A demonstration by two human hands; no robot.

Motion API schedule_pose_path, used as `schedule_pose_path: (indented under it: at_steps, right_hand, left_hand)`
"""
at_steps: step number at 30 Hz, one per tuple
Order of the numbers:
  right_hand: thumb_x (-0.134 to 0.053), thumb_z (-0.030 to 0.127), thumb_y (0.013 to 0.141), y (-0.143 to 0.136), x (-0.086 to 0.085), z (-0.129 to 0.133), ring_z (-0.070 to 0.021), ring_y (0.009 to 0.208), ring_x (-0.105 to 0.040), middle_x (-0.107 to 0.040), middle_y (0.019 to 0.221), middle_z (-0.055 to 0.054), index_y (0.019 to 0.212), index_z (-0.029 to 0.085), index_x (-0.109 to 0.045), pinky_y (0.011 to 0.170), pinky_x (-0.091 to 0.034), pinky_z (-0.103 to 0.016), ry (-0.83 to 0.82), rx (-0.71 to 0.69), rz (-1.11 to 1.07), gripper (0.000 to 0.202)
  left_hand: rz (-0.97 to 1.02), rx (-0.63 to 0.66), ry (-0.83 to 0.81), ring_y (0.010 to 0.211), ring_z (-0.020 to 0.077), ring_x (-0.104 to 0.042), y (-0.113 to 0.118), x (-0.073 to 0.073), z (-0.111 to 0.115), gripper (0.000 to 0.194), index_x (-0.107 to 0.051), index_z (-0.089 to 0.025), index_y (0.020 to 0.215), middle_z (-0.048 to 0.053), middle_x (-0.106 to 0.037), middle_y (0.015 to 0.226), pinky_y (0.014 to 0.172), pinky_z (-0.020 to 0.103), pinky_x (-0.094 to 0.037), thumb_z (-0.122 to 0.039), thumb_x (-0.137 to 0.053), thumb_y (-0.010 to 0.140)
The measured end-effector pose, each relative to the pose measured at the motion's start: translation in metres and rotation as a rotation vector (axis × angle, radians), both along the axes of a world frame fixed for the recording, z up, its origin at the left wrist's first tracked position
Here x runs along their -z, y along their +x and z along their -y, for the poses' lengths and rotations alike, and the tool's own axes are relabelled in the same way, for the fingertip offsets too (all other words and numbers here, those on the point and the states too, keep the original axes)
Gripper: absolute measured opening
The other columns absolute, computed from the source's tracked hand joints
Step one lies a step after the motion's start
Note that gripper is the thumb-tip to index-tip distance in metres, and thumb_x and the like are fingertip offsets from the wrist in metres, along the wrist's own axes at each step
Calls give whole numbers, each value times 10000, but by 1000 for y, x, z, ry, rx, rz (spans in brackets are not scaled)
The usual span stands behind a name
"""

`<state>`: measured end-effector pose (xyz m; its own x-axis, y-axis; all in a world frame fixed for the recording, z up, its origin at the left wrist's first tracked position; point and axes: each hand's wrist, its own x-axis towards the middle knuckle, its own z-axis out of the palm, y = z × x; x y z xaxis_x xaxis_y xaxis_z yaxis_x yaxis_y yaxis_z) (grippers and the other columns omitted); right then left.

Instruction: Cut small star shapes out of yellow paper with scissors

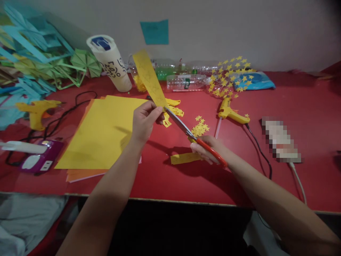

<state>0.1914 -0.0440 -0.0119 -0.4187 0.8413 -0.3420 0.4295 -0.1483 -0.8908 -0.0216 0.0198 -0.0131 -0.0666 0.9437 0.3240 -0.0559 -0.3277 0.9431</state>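
My left hand [146, 120] pinches the lower end of a yellow paper strip [150, 76], which stands up and leans left with faint star outlines drawn on it. In my right hand [209, 147] is a pair of scissors [210, 151] with red handles, its blades reaching up-left to the strip's lower end by my left fingertips. Below the scissors lies a pile of small cut yellow stars [199, 128]. Another yellow paper strip [185, 158] rests on the table, partly behind my right hand. Yellow paper scraps [170, 113] lie beyond my left hand.
Stacked yellow paper sheets [103, 131] lie at left, near a yellow glue gun [37, 112] and a purple power socket [39, 156]. A white tumbler [110, 64] and plastic bottles [186, 82] stand behind. At right are a second glue gun [231, 113], a phone [281, 138] and cords.
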Motion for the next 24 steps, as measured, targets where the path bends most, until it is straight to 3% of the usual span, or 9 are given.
schedule_pose_path:
  at_steps: [7,15,24]
  right_hand:
    - [-574,497,821,-3,-7,3,-58,326,-385,-440,423,80,612,209,-454,381,-323,-228,4,-13,-13,376]
    - [-538,624,810,-3,-8,7,-64,360,-388,-422,440,84,640,218,-429,423,-325,-241,49,-38,-65,454]
    - [-551,608,805,-3,-8,7,-55,350,-393,-434,454,79,629,210,-429,403,-326,-223,50,-33,-45,452]
  left_hand:
    - [42,52,-64,386,45,-509,6,4,2,201,-597,-168,549,-32,-574,462,380,161,-437,-269,-631,719]
    - [87,121,-118,380,46,-501,8,2,3,202,-602,-170,502,-30,-561,431,367,156,-425,-207,-615,700]
    - [58,89,-136,383,44,-501,8,3,5,186,-619,-158,516,-33,-573,431,373,155,-424,-228,-631,688]
